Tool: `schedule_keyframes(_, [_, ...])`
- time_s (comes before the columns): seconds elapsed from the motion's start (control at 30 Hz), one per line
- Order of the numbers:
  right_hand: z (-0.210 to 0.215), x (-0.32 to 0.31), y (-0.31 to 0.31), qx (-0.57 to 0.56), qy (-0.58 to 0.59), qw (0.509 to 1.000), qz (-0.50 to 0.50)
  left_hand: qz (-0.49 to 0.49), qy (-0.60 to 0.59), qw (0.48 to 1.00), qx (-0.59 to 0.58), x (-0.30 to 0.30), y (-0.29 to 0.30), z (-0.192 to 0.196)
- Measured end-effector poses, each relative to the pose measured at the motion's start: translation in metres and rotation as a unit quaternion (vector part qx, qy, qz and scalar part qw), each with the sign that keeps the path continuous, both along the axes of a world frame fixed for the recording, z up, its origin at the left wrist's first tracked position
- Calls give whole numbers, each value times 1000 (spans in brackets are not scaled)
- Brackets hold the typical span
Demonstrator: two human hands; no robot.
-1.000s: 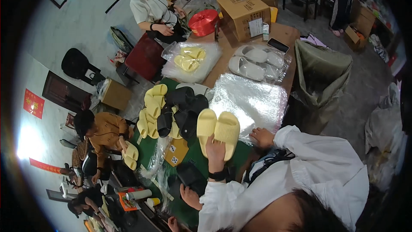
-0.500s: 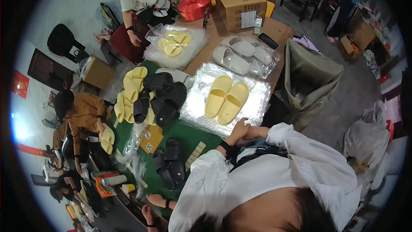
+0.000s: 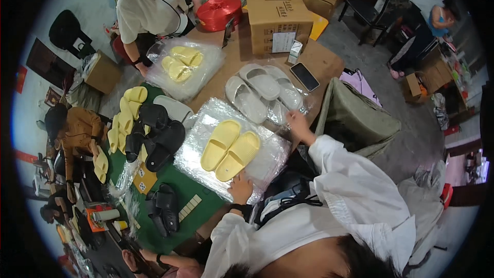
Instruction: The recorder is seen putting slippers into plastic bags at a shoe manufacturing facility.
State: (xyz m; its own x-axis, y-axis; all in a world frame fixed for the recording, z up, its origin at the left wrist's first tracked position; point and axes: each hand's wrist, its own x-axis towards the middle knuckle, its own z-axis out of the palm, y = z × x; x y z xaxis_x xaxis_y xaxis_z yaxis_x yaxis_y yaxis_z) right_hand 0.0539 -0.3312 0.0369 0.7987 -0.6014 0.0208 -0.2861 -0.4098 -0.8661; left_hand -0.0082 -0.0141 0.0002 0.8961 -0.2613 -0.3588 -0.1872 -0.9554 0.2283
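Observation:
A pair of yellow slippers [image 3: 230,150] lies side by side on a stack of shiny clear plastic bags [image 3: 198,134] in front of me. My left hand [image 3: 241,188] rests at the stack's near edge, fingers spread, close to the heel of the right-hand slipper. Pale grey slippers [image 3: 265,82] sit beyond, together with a clear plastic bag [image 3: 280,114]. My right hand [image 3: 299,124] is at the near right edge of that bag, its fingers bent and closed on the film. Part of the film is hidden by the fingers.
Black slippers [image 3: 164,144] and more yellow slippers [image 3: 123,118] cover the green mat at left. Across the table a person [image 3: 154,13] stands by bagged yellow slippers [image 3: 180,64]. A cardboard box [image 3: 278,18], red roll [image 3: 219,13] and phone [image 3: 305,76] stand farther back.
My hands, together before at the near edge of the bag stack, have parted. The right has reached forward to the grey slippers' bag; the left has settled by the yellow slippers. The view has shifted.

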Motion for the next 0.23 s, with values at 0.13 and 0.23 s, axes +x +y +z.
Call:
schedule_keyframes(0.13, [12, 72, -123, -319, 61, 938, -119, 34, -60, 998, 4, -15, -14, 3])
schedule_keyframes(0.23, [8, 109, -163, -317, 174, 918, -164, 70, 84, 993, 32, -17, -21, 12])
